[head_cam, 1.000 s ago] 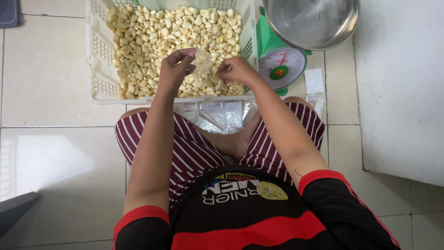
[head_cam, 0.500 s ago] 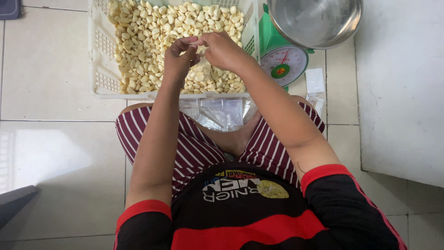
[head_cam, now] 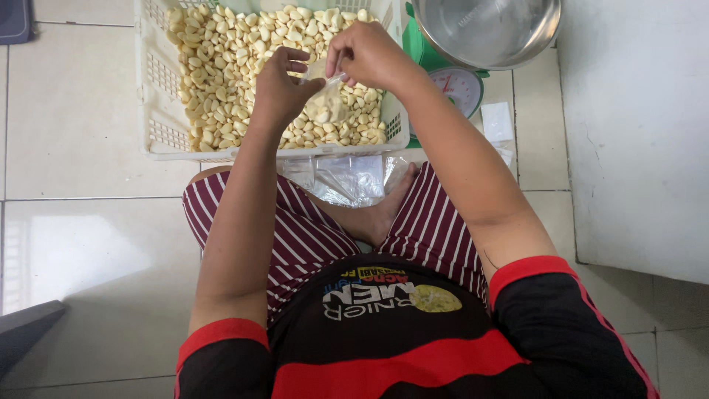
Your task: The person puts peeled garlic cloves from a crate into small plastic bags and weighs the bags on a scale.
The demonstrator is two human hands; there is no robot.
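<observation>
A white plastic crate (head_cam: 159, 140) full of peeled garlic cloves (head_cam: 221, 66) stands on the tiled floor in front of my crossed legs. Over the cloves, my left hand (head_cam: 281, 85) and my right hand (head_cam: 365, 52) hold a small clear plastic bag (head_cam: 329, 92) between them. Each hand pinches one side of the bag's mouth. The bag hangs down above the cloves and some cloves seem to show through it.
A green kitchen scale (head_cam: 461, 85) with a steel bowl (head_cam: 487, 29) stands right of the crate. A stack of clear plastic bags (head_cam: 347, 177) lies between the crate and my foot. A white wall (head_cam: 642, 125) rises at the right.
Both hands rose slightly and moved right over the crate. The bag now hangs open between them instead of being bunched at the fingertips.
</observation>
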